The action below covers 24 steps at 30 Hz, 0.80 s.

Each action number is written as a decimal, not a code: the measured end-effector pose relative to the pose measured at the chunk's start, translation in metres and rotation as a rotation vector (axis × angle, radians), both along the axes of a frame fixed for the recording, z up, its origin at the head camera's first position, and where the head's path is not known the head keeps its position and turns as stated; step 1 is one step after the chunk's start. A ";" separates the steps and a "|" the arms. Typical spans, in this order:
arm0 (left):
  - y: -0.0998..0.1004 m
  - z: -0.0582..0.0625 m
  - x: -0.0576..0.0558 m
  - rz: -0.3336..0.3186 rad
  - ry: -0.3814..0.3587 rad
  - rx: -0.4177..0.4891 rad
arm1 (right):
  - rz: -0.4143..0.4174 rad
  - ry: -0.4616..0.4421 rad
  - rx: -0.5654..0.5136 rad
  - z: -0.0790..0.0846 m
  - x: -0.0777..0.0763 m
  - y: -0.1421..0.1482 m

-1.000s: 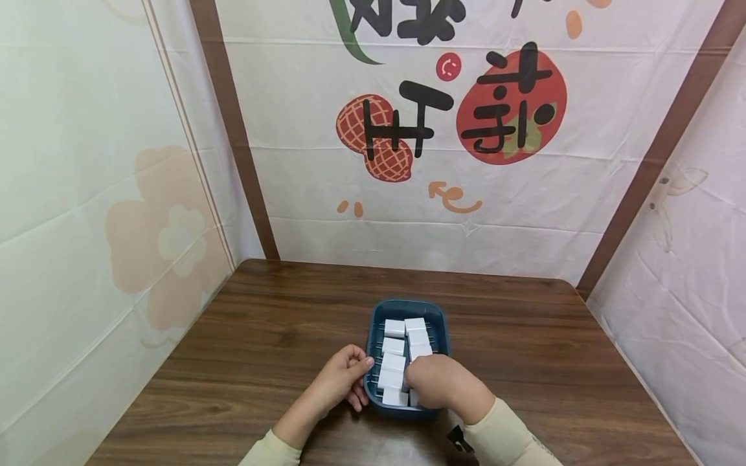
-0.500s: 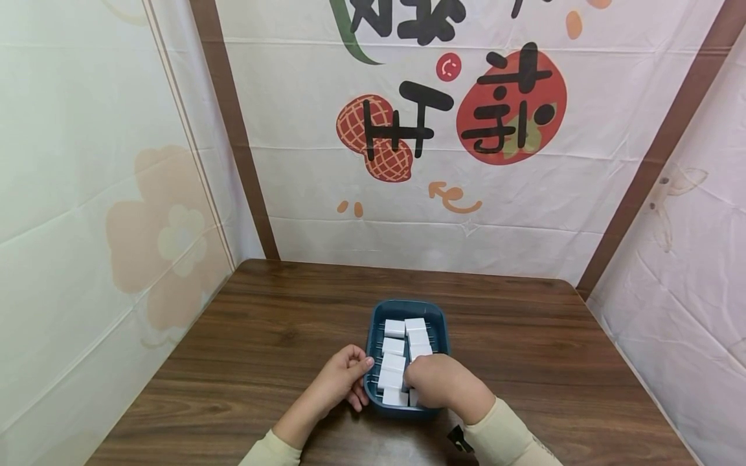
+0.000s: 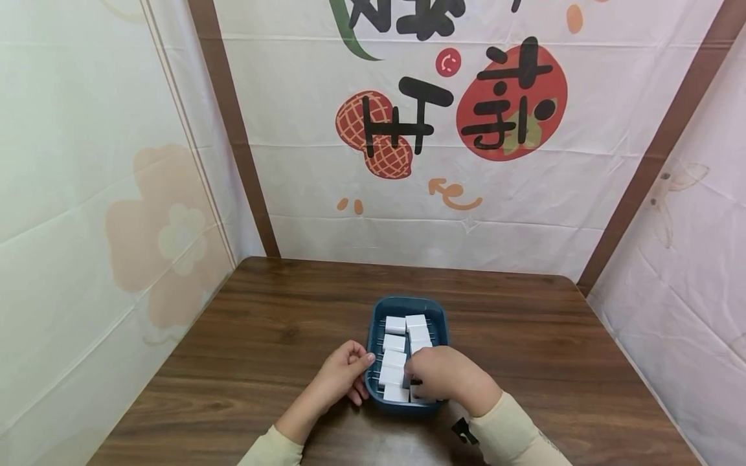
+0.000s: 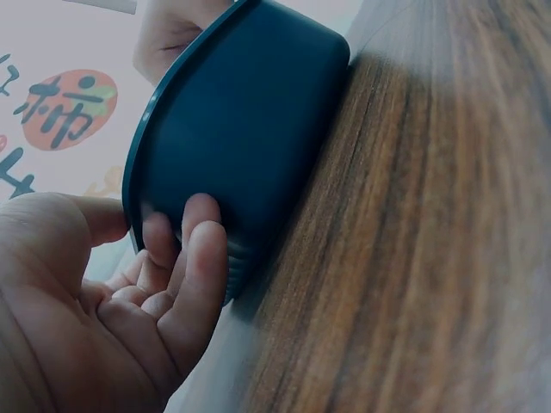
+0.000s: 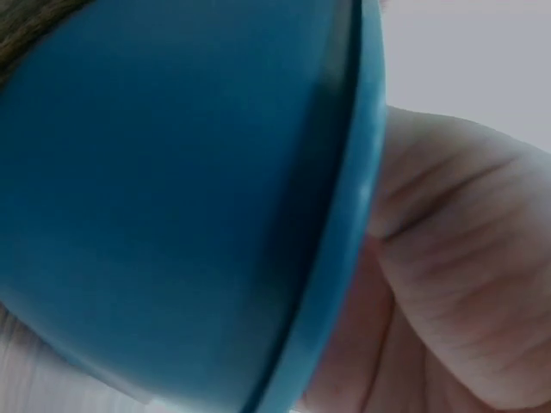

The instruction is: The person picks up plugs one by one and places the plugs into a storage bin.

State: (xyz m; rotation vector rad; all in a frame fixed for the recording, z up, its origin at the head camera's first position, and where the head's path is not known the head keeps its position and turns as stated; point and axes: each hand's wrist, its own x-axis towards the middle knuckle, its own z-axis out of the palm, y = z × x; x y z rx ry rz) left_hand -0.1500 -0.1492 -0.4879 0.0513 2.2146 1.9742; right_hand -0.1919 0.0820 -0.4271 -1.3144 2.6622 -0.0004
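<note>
A dark blue plastic bin [image 3: 402, 409] stands on the table, holding several small white blocks [image 3: 394, 360] in two rough rows. My left hand [image 3: 340, 375] grips its left rim. In the left wrist view the thumb lies at the rim, and curled fingers [image 4: 200, 258] touch the outer wall. My right hand [image 3: 451, 377] reaches over the right rim, its fingers bent down among the near blocks of the right row. Those fingertips are mostly hidden, so whether they hold a block cannot be told. The right wrist view shows the bin's outer wall [image 5: 172, 198] beside that hand [image 5: 469, 258].
The brown wood-grain table [image 3: 280, 330] extends around the bin. Behind it hangs a white printed cloth [image 3: 326, 236], with further cloth walls on the left and right. A small black clip-like piece [image 3: 464, 430] is by the right sleeve.
My right hand has lifted slightly, and more of its bent fingers shows above the near blocks. The left hand stays at the rim. The head view has tilted down a little.
</note>
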 end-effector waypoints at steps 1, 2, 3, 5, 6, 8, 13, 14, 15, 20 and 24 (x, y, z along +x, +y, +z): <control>0.000 0.000 0.000 0.005 0.006 -0.014 | -0.001 -0.009 -0.004 0.000 0.000 0.000; 0.000 -0.001 0.000 0.011 0.012 -0.030 | -0.001 -0.014 -0.008 0.000 -0.001 0.001; -0.001 -0.001 0.000 0.017 0.018 -0.047 | -0.001 -0.021 -0.014 0.000 -0.001 0.001; -0.002 -0.002 0.000 0.034 0.037 -0.090 | -0.001 -0.033 -0.023 -0.001 -0.002 0.003; -0.002 -0.002 0.000 0.043 0.050 -0.117 | -0.004 -0.037 -0.027 -0.001 -0.002 0.003; -0.003 -0.002 -0.001 0.060 0.084 -0.175 | -0.001 -0.027 -0.045 -0.001 -0.002 0.005; -0.004 0.004 -0.005 0.091 0.220 -0.408 | 0.040 0.079 -0.093 -0.001 -0.007 0.010; -0.003 0.006 -0.006 0.094 0.247 -0.457 | 0.044 0.096 -0.097 -0.001 -0.008 0.011; -0.002 0.008 -0.006 0.099 0.271 -0.513 | 0.043 0.109 -0.099 -0.002 -0.008 0.012; 0.002 0.017 -0.003 0.108 0.329 -0.709 | -0.009 0.145 -0.089 -0.007 -0.010 0.016; 0.004 0.021 -0.003 0.093 0.354 -0.801 | -0.034 0.229 -0.097 -0.011 -0.010 0.019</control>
